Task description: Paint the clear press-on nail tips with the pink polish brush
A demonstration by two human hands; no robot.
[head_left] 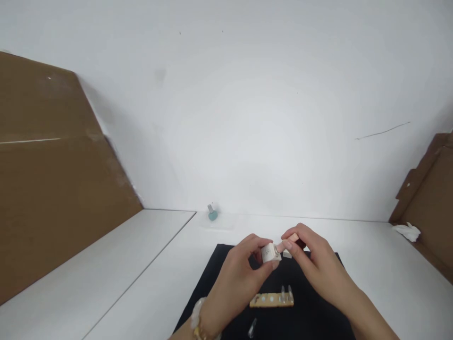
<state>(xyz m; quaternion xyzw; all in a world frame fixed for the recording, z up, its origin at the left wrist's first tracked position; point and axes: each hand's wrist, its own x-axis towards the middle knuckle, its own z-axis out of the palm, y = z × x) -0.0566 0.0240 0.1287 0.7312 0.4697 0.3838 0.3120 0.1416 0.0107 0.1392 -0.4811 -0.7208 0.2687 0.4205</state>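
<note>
My left hand [244, 264] grips a small square white nail polish bottle [271, 253] with faint print, tilted so its neck points right. Between the fingertips of my right hand [311, 252] is a slim peach-coloured cap [294, 238], in line with the bottle's neck. Whether cap and neck are screwed together cannot be made out. Just behind the hands lies a small white block [287, 254], partly hidden. Below them a yellow strip [271, 300] bears clear nail tips [286, 293] at its right end. One loose clear nail tip [252, 327] lies nearer me.
A black mat [300, 311] covers part of the white table [152, 293]. A teal bottle with a grey cap [212, 214] stands by the back wall on a clear sheet [226, 222]. Crumpled white tissue [407, 232] lies at right. Cardboard panels [53, 179] flank both sides.
</note>
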